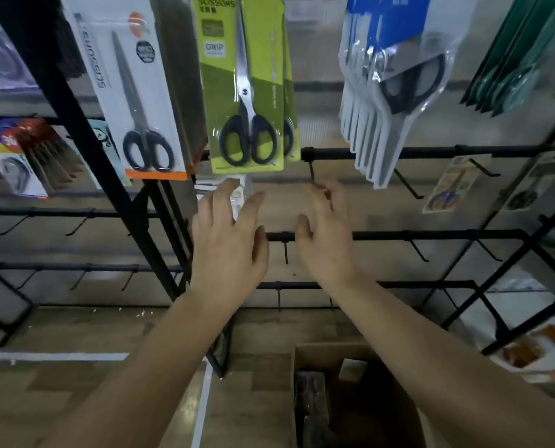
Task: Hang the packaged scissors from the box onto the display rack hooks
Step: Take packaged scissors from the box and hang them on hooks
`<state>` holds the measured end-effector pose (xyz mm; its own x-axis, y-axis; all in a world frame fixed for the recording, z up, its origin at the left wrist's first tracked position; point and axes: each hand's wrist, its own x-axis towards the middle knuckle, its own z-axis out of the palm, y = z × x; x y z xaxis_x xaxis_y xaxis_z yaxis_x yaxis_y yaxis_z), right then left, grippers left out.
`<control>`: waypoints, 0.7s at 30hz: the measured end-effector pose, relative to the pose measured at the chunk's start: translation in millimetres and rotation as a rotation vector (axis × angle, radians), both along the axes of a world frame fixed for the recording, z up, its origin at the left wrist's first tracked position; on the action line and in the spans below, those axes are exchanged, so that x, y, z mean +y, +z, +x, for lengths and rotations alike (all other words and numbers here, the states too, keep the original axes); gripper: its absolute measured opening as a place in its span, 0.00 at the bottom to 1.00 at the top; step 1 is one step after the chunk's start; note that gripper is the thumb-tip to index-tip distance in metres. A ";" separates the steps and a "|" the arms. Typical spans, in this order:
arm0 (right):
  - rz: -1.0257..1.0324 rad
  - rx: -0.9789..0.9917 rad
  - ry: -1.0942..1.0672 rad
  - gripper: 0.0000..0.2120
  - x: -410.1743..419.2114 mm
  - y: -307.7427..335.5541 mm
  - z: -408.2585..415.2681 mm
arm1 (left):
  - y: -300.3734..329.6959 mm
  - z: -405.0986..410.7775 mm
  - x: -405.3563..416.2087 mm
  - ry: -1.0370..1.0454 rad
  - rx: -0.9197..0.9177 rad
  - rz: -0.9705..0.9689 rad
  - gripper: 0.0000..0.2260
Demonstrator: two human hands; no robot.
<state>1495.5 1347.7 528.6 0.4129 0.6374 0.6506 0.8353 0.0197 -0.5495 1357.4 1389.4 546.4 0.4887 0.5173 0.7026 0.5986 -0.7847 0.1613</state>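
Head view: green pack (247,82) reads "SCISSORS", "GRIP".

A green pack of black-handled scissors (247,85) hangs upright on the display rack (399,236), straight above the grip of the left hand (227,244), blades up and handles down. A second green pack sits close behind it. To its left hangs a white pack with an orange foot (137,101), tilted. Above the grip of the right hand (326,231), a bare hook (311,171) sticks down from the bar. The cardboard box (350,396) stands open below both grips, with dark packs inside.
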 end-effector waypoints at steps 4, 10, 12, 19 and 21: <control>-0.121 0.026 -0.013 0.21 -24.6 -41.2 19.2 | -37.5 13.2 -7.9 -0.024 0.053 -0.086 0.18; -0.466 0.221 -0.020 0.22 -63.8 -99.2 69.1 | -101.7 52.5 -27.4 0.018 0.159 -0.301 0.20; -0.523 0.258 -0.010 0.22 -75.7 -124.1 87.6 | -129.1 68.9 -36.8 0.054 0.222 -0.376 0.21; -0.656 0.328 0.002 0.20 -110.2 -230.0 157.0 | -235.7 130.3 -55.8 0.177 0.416 -0.612 0.19; -0.683 0.370 -0.013 0.20 -116.7 -269.9 177.4 | -271.6 147.0 -58.5 0.223 0.463 -0.731 0.20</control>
<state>1672.9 1231.0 258.7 0.5371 0.8409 -0.0664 0.5929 -0.4324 -0.6793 1504.4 1331.0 274.8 0.4758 0.8757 -0.0827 0.8544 -0.4378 0.2800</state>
